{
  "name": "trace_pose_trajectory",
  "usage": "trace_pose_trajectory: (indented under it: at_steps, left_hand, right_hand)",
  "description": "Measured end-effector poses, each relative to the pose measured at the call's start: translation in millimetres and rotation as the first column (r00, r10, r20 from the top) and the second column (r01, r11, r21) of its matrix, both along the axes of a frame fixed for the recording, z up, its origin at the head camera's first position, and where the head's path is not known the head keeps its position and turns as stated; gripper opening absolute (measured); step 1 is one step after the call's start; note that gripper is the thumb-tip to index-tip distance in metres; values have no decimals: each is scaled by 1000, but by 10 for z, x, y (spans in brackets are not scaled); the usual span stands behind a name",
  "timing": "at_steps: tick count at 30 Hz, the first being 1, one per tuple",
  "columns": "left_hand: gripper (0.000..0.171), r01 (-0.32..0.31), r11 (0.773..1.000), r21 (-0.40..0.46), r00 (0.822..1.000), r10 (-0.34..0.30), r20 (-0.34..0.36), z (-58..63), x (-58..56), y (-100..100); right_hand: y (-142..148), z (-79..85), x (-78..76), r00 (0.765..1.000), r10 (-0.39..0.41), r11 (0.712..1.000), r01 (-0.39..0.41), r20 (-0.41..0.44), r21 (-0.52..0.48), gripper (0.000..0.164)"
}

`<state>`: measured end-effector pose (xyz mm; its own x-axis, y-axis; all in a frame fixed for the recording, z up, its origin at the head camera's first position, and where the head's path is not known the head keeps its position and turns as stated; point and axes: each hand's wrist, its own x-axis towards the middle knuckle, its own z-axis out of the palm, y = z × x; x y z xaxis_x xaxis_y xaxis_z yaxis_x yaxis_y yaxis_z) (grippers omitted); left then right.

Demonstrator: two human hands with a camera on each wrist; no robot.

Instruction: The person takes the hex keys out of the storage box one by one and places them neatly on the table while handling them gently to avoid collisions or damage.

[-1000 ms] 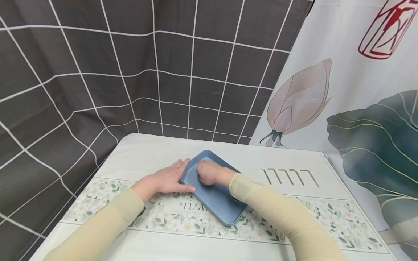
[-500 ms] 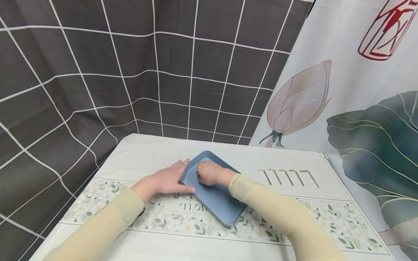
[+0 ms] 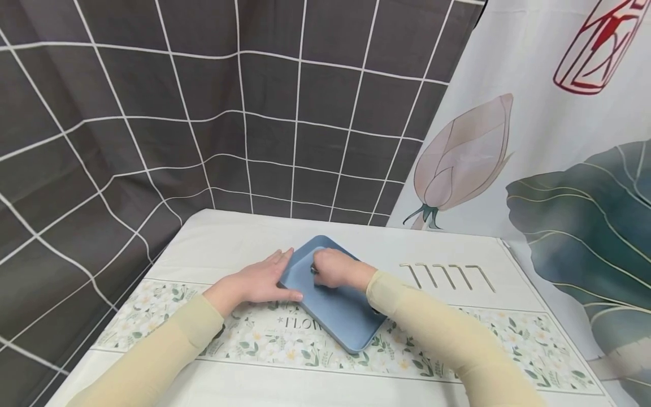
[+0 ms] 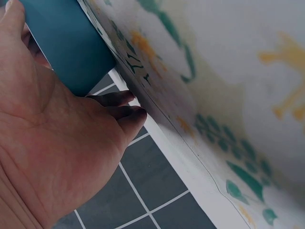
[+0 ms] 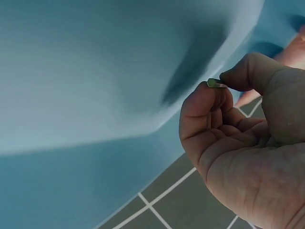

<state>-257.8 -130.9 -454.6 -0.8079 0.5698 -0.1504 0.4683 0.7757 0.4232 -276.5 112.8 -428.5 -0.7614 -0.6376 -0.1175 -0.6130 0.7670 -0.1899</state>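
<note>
A blue rectangular tray (image 3: 351,319) lies at an angle on the table. Over its inside, my right hand (image 3: 335,268) has its fingers curled, pinching a hex key (image 5: 213,83) between thumb and index finger. Only the key's six-sided end shows in the right wrist view; the rest is hidden by the hand. My left hand (image 3: 261,281) rests at the tray's left corner, fingers straight and thumb spread along the near rim. From the left wrist, that hand's palm (image 4: 62,148) appears beside the tray's outer wall (image 4: 71,47).
Several brass-coloured hex keys (image 3: 449,277) lie in a row to the right of the tray. A floral cloth band (image 3: 244,339) crosses the white table. Dark gridded curtain (image 3: 264,135) hangs behind and to the left, with a white printed curtain (image 3: 468,73) at the right.
My right hand has shifted slightly right within the tray, and a bit of the hex key now shows at its fingertips. The left hand and tray have stayed put.
</note>
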Motion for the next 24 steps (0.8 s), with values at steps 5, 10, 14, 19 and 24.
trace_pose_trajectory:
  at_steps: [5, 10, 14, 19, 24]
  left_hand:
    - [134, -6, 1000, -10, 1000, 6, -3, -12, -3, 2]
    - [133, -13, 1000, -16, 1000, 13, -6, -8, -1, 4]
    - [133, -14, 1000, -14, 1000, 14, -4, -9, 4, 2]
    - [132, -7, 1000, -8, 1000, 7, -3, -9, 6, 0]
    - [133, -5, 1000, -5, 1000, 5, -4, 10, 6, 1]
  right_hand:
    - [86, 48, -4, 1000, -2, 1000, 2, -18, -25, 19]
    - [153, 92, -9, 999, 0, 999, -1, -42, -32, 19]
    - [182, 99, -17, 998, 1, 999, -3, -55, -34, 29]
    - [197, 125, -16, 998, -1, 999, -1, -55, -34, 38]
    - [209, 189, 1, 999, -26, 998, 24, -39, -50, 38]
